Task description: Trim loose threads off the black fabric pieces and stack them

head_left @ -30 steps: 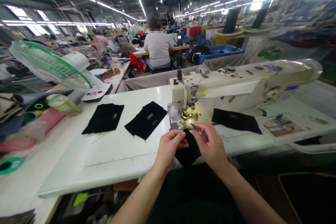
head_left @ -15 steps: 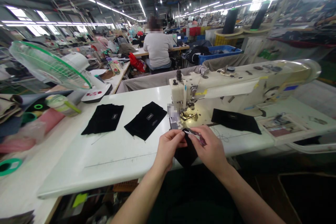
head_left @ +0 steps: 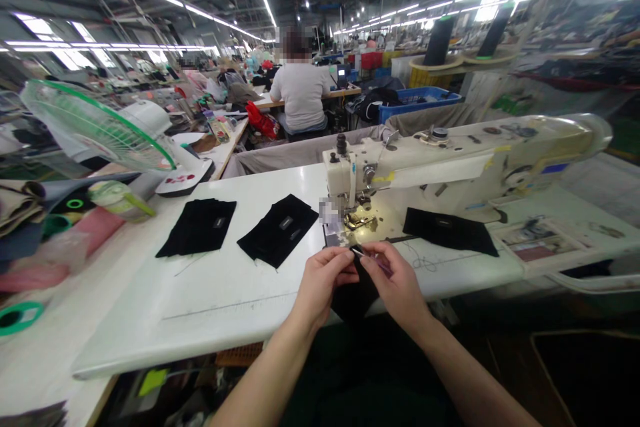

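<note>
My left hand pinches the top edge of a black fabric piece, which hangs over the table's front edge. Close beside it, my right hand is closed around a slim tool with a purplish handle and a thin pale tip; the tip meets the fabric near my left fingertips. Its exact kind is too small to tell. Just beyond both hands stands a sewing machine, its needle area lit. Black fabric pieces with small labels lie flat: one left, one nearer the machine, one right.
A green-rimmed fan stands at the table's left, near a jar and pink rolled material. A small parts tray is set at the right. Past the table, a person in a light shirt sits facing away; a blue crate stands behind the machine.
Both hands stay in nearly the same place. The right fingers and the tool have shifted slightly, and the tool's pale tip shows more plainly against the fabric.
</note>
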{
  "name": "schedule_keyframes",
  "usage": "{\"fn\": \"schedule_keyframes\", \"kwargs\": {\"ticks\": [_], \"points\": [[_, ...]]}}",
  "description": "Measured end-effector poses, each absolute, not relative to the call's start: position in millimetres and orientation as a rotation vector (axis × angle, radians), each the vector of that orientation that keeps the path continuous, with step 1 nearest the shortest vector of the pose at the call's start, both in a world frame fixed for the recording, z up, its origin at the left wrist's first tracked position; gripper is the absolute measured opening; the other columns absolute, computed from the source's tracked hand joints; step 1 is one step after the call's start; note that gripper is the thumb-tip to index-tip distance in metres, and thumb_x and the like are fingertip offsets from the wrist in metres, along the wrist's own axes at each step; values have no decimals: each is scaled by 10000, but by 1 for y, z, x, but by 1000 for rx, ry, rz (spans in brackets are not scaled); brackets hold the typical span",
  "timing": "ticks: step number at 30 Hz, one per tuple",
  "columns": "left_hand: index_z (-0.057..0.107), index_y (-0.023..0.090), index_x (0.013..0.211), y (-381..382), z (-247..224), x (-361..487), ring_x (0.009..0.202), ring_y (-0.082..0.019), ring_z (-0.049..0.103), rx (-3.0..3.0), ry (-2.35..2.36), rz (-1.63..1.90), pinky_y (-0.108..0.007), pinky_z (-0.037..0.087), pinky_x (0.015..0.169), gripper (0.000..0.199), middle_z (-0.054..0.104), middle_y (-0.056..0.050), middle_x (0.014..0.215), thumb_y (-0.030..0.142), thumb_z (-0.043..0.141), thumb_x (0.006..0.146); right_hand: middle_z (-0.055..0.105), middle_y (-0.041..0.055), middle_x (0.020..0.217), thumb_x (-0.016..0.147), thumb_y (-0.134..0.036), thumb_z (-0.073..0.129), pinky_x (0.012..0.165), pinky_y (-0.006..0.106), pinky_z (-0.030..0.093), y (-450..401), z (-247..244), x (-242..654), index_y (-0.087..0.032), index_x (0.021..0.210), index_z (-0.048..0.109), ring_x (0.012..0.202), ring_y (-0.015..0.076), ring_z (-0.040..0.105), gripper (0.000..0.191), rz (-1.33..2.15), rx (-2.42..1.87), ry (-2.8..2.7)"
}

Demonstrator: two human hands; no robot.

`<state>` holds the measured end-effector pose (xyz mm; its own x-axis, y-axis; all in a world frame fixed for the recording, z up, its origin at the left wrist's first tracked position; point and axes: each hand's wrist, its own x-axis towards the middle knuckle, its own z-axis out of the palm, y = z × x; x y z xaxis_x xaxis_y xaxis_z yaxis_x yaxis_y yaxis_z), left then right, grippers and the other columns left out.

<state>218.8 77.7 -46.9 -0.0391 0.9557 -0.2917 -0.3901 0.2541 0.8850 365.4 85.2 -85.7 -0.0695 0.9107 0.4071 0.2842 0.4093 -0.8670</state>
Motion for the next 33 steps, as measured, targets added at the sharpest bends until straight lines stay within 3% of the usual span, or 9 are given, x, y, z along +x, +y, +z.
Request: {"fn": "schedule_keyframes", "kwargs": {"ticks": [9,18,24,27,33], "points": [[721,119,688,78,-46,217,545,-97,603,898,1187,1239,-190,518,547,237,643,-5,598,342,803,673,693,94,1060,986,-264,551,745,306,554,84,-81,369,-196,1157,612,938,206,684,194,41,-1050,-1854],[713,127,682,77,-48,220,548,-105,586,936,1214,1205,-207,514,546,224,636,-4,578,344,767,686,716,77,1000,987,-197,537,748,288,533,83,-80,366,-185,1100,622,889,193,695,142,-38,-1037,-1850],[728,129,724,76,-52,222,588,-119,603,892,1246,1196,-229,527,579,239,653,-10,632,359,768,674,684,75,1014,961,-332,572,739,284,546,89,-77,371,-200,1099,587,886,192,682,192,339,-1150,-1675],[728,135,745,77,-53,221,604,-129,608,967,1289,1171,-237,513,591,223,668,-16,657,354,733,704,675,48,920,931,-330,605,701,281,525,90,-78,372,-210,1044,602,802,185,667,165,348,-1142,-1760],[721,166,760,76,-52,216,633,-150,595,1538,1519,1039,-255,432,612,135,694,-24,702,188,590,783,668,29,818,937,-211,545,635,265,434,89,-74,374,-202,943,634,720,168,637,89,195,-1072,-2024]]}}
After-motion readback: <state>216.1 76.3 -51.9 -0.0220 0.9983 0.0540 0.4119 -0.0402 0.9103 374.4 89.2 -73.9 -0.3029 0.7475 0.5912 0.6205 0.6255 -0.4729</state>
